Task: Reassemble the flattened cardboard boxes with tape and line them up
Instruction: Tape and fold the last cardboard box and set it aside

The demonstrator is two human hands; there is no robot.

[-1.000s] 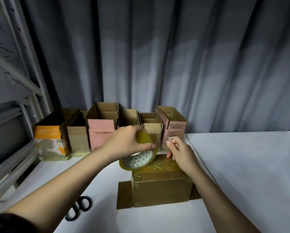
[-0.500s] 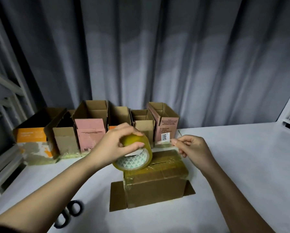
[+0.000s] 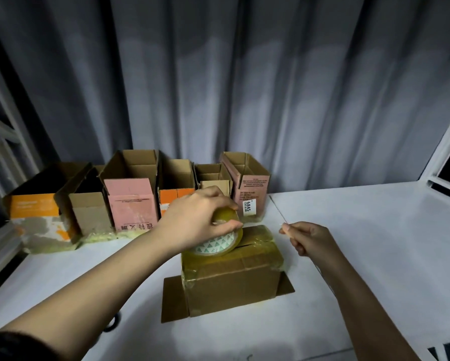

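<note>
left hand (image 3: pixel 192 220): tape roll (image 3: pixel 218 239) is held in a curled grip over the brown box (image 3: pixel 231 280) | right hand (image 3: pixel 307 241): grip pinched (tape end barely discernible), right of the roll | box: taped, mid-surface (image 3: pixel 362 243) | row of open boxes (image 3: pixel 130 194): lined up far left

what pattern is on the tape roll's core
White with small green triangles, on the tape roll in the head view.

Grey pleated curtain (image 3: pixel 270 87), white table (image 3: pixel 375 243), dim light
</note>
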